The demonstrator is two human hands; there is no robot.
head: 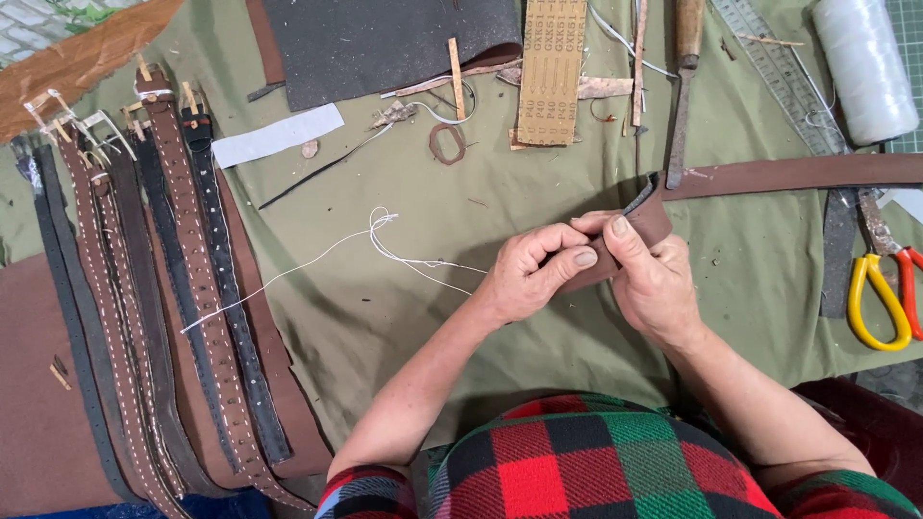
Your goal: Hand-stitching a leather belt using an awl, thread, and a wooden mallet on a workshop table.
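Observation:
A long brown leather strap (798,174) runs from the right edge across the olive cloth (404,317) to my hands. Its near end is folded back, and both hands pinch that fold. My left hand (532,269) grips it from the left with thumb on top. My right hand (649,274) holds it from the right, thumb pressed on the brown folded end (646,223). A white thread (385,240) trails left from my hands across the cloth.
Several finished belts with buckles (173,288) lie in a row at the left. Yellow and red handled scissors (880,293), a metal ruler (784,72), a white thread spool (865,62), a wooden-handled tool (683,86), a sandpaper strip (550,67) and dark leather (375,43) lie at the back.

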